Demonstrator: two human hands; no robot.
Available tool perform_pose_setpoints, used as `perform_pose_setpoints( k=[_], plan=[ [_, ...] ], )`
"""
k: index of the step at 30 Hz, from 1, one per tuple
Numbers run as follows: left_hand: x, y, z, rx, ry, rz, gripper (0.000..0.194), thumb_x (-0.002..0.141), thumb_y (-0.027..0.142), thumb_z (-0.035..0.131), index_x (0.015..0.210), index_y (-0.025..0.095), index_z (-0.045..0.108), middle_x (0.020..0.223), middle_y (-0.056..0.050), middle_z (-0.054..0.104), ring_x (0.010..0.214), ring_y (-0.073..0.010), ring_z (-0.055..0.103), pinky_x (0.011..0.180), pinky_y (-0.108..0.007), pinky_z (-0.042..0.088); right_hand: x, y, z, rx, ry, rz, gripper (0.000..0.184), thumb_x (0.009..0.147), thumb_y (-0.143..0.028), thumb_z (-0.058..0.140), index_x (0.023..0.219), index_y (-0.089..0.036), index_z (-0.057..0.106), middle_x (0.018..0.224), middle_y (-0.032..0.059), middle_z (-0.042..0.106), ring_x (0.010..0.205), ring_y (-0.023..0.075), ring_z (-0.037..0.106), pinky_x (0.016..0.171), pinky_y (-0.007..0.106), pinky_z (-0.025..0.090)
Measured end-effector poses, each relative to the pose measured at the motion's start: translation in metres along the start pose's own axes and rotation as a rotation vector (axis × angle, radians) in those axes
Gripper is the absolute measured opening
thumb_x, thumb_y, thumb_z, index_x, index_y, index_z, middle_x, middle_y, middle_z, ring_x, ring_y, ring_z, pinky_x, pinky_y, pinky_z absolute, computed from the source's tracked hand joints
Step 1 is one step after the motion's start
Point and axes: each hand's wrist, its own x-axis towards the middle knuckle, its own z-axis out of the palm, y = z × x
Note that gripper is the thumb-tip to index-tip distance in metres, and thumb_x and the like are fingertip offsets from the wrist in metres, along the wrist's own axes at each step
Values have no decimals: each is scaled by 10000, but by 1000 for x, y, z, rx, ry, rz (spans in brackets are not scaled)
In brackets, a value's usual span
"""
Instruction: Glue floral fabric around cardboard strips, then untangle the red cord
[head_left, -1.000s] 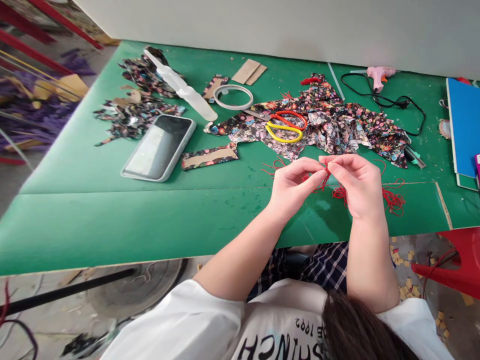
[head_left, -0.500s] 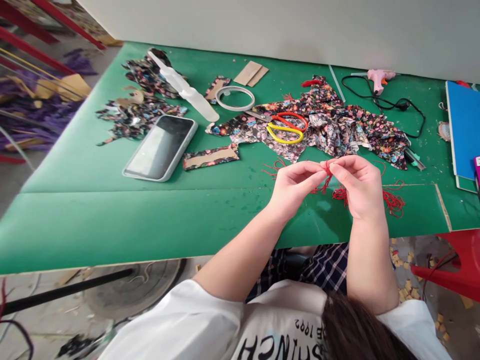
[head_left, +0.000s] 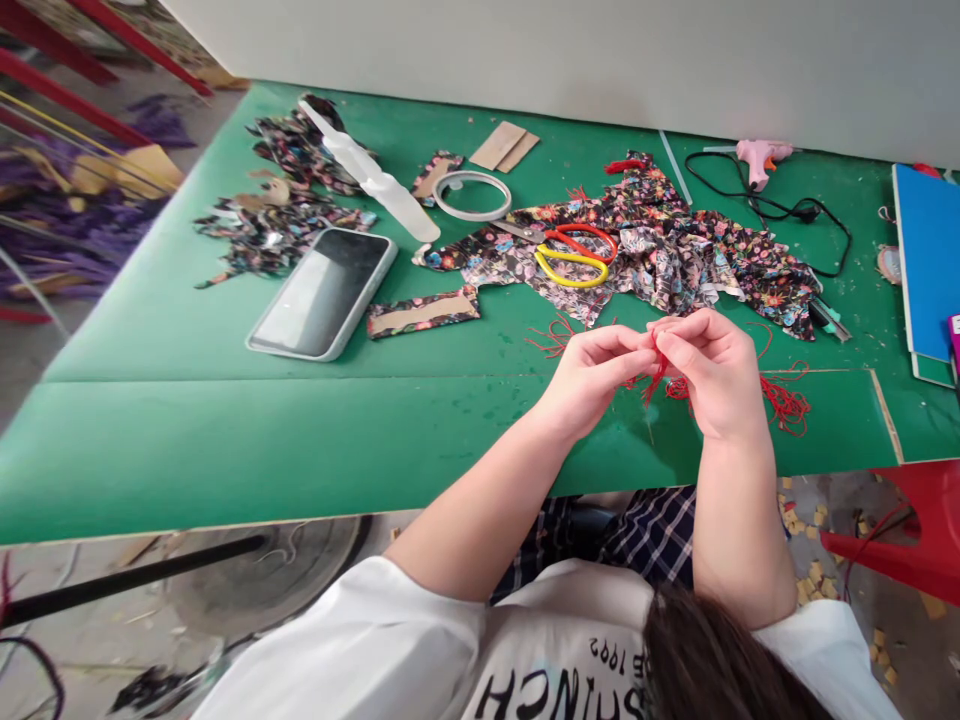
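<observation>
My left hand (head_left: 590,378) and my right hand (head_left: 714,370) meet above the green table (head_left: 225,420), fingertips pinched together on a strand of red thread (head_left: 654,376) that hangs down between them. More red thread (head_left: 784,403) lies tangled on the table to the right of my right hand, with loose strands near my left hand. Just beyond the hands lies a heap of black floral fabric (head_left: 675,250) with red and yellow scissors (head_left: 574,252) on it.
A phone (head_left: 324,292) lies face up at the left, by fabric scraps (head_left: 281,215), a covered card strip (head_left: 422,312), a tape ring (head_left: 471,195) and a clear bottle (head_left: 371,175). A pink glue gun (head_left: 759,156) with cable sits at the back; blue board (head_left: 930,250) and red stool (head_left: 919,540) right.
Both hands kept pinching the red thread and shifted slightly; the dangling strand now hangs a little lower between them. The view moved a touch.
</observation>
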Motion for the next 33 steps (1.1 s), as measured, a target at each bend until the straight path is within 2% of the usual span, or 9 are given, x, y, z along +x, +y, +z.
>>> perform_pose_setpoints(
  k=[4, 7, 24, 33],
  plan=[
    [0, 0, 0, -13, 0, -23, 237, 516, 337, 878, 615, 197, 715, 579, 45, 686, 530, -68, 619, 581, -176, 497, 0, 1, 1, 46, -21, 42, 139, 612, -268, 783, 616, -228, 650, 660, -49, 689, 638, 73, 627, 581, 204, 529],
    [0, 0, 1, -10, 0, -26, 244, 515, 339, 877, 618, 192, 712, 579, 43, 684, 531, -70, 616, 580, -179, 491, -1, 1, 1, 61, -25, 40, 154, 613, -277, 787, 616, -222, 643, 655, -47, 689, 634, 72, 627, 557, 194, 522],
    [0, -1, -1, 74, 22, 8, 290, 522, 394, 862, 628, 181, 696, 606, 24, 673, 553, -86, 586, 577, -218, 470, 0, 1, 1, -26, -11, 9, 196, 624, -337, 765, 631, -226, 604, 697, -42, 686, 702, 95, 641, 672, 257, 558],
    [-1, -2, -1, 90, 32, -5, 283, 523, 400, 859, 623, 189, 699, 609, 31, 667, 562, -76, 574, 579, -204, 451, -1, 2, 0, -17, -12, -15, 169, 642, -312, 754, 649, -234, 605, 699, -53, 692, 682, 85, 633, 661, 250, 534]
  ],
)
